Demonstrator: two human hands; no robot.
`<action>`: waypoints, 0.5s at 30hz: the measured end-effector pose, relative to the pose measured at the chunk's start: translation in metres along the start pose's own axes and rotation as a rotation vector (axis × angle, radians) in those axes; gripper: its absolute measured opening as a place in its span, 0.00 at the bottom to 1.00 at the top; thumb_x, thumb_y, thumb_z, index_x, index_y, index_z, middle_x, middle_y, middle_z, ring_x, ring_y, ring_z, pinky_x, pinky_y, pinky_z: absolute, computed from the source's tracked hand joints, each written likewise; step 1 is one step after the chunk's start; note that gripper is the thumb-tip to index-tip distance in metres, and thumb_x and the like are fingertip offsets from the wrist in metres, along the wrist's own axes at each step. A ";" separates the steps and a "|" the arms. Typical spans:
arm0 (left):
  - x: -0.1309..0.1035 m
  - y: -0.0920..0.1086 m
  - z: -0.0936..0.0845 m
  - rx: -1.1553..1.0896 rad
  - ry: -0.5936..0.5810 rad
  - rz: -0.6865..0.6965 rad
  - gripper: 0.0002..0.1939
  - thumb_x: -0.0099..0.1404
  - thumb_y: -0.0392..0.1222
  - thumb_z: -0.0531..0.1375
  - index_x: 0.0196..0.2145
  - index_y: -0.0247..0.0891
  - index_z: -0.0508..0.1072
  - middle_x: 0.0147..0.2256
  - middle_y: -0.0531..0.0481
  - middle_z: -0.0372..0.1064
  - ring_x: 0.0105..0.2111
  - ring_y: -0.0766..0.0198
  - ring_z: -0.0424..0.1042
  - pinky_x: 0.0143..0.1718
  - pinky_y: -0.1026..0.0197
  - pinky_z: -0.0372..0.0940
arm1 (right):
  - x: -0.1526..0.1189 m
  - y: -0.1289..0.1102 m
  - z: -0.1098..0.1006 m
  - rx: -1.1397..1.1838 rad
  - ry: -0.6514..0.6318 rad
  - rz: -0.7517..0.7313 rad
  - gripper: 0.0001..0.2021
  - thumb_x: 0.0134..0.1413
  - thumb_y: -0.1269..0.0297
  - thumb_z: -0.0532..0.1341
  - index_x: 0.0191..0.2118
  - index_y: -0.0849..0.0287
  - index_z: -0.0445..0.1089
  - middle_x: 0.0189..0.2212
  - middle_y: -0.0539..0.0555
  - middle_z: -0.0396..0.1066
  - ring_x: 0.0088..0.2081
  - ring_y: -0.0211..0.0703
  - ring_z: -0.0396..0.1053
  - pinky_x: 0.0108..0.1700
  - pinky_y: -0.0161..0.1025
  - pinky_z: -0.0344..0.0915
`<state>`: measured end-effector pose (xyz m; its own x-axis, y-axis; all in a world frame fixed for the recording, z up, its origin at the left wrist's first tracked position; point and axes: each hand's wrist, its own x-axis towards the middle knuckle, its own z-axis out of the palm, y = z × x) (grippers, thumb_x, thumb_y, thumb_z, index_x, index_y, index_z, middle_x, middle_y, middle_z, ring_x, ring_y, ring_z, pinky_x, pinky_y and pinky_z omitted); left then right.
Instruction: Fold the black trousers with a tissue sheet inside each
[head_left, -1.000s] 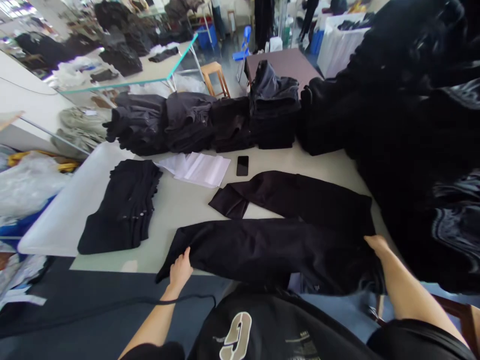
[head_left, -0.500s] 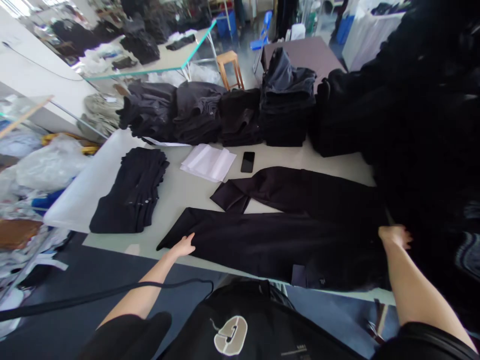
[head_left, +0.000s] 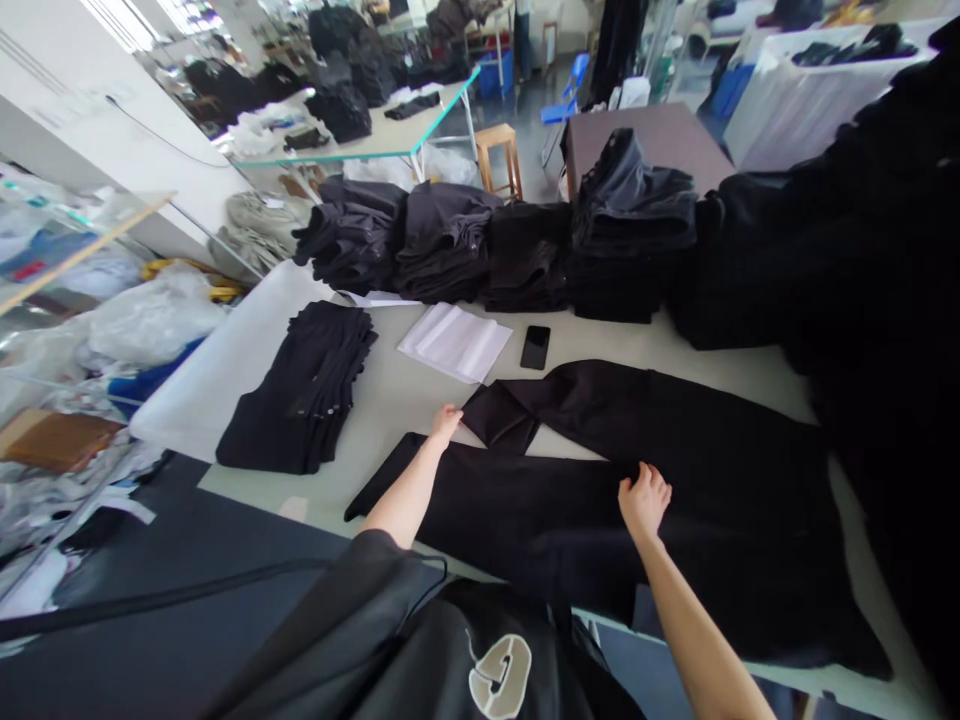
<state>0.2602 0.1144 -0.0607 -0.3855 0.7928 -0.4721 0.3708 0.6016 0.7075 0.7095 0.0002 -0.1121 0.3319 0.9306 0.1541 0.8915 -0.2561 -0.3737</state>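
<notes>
Both hands have moved since the earlier frame: the left hand (head_left: 448,422) has left the near leg of the black trousers (head_left: 735,490) and is now at the folded end of the far leg, while the right hand (head_left: 645,497) has come in from the waist end to the middle of the garment. The trousers lie spread on the pale table (head_left: 394,400), legs pointing left, the wide waist end at the right and the near side reaching the table's near edge. At the left hand the thumb and fingers are close together, just at the corner of the folded leg end; whether they pinch the cloth I cannot tell. The right hand is palm down, its fingers bent and slightly apart, over the cloth close to where the two legs join.

Just beyond the folded end lie white papers (head_left: 455,342), with a dark phone (head_left: 535,347) to their right. Left of the trousers, well apart from them, is a stack of dark garments (head_left: 300,395), next to a white sheet (head_left: 217,365). Folded dark piles (head_left: 634,210) line the far side, and a large black heap (head_left: 885,330) fills the right.
</notes>
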 end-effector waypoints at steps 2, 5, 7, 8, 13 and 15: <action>0.010 0.017 0.019 -0.050 -0.028 -0.011 0.26 0.70 0.44 0.59 0.63 0.33 0.65 0.52 0.35 0.75 0.48 0.59 0.76 0.44 0.61 0.70 | -0.009 -0.002 0.009 -0.029 0.027 -0.032 0.26 0.60 0.65 0.52 0.62 0.67 0.65 0.61 0.71 0.65 0.60 0.61 0.63 0.66 0.59 0.54; 0.013 0.044 0.030 -0.078 -0.090 0.014 0.20 0.65 0.40 0.62 0.54 0.33 0.73 0.44 0.40 0.78 0.46 0.57 0.76 0.47 0.58 0.70 | -0.013 0.006 0.011 -0.058 0.040 -0.058 0.25 0.59 0.68 0.52 0.62 0.65 0.65 0.61 0.69 0.66 0.60 0.59 0.63 0.67 0.57 0.53; 0.009 0.060 0.016 -0.075 -0.071 0.136 0.15 0.63 0.37 0.63 0.49 0.34 0.76 0.45 0.41 0.78 0.50 0.56 0.75 0.54 0.57 0.68 | -0.016 0.012 0.008 -0.072 0.052 -0.049 0.23 0.58 0.69 0.52 0.59 0.64 0.67 0.59 0.68 0.67 0.58 0.59 0.64 0.67 0.56 0.53; 0.006 0.064 0.002 -0.061 -0.010 0.255 0.14 0.64 0.36 0.61 0.47 0.35 0.76 0.47 0.41 0.77 0.52 0.56 0.73 0.57 0.56 0.65 | -0.018 0.014 0.007 -0.081 0.055 -0.042 0.22 0.58 0.69 0.52 0.57 0.64 0.68 0.58 0.67 0.68 0.57 0.59 0.64 0.66 0.55 0.54; -0.020 0.032 -0.088 0.131 0.463 0.801 0.11 0.64 0.37 0.59 0.45 0.37 0.72 0.46 0.41 0.71 0.52 0.54 0.70 0.61 0.52 0.63 | -0.036 0.029 -0.005 -0.150 0.012 -0.036 0.15 0.55 0.65 0.56 0.47 0.61 0.70 0.51 0.65 0.70 0.52 0.59 0.64 0.61 0.54 0.58; -0.027 -0.003 -0.111 0.233 0.447 0.769 0.10 0.62 0.36 0.59 0.43 0.38 0.70 0.44 0.43 0.70 0.49 0.54 0.71 0.58 0.50 0.66 | -0.042 0.035 -0.011 -0.171 -0.034 -0.078 0.14 0.54 0.65 0.56 0.45 0.60 0.70 0.47 0.63 0.71 0.50 0.58 0.64 0.61 0.54 0.58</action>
<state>0.1756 0.0805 0.0083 -0.2346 0.9005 0.3662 0.8028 -0.0330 0.5954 0.7305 -0.0510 -0.1212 0.2522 0.9568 0.1447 0.9543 -0.2212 -0.2008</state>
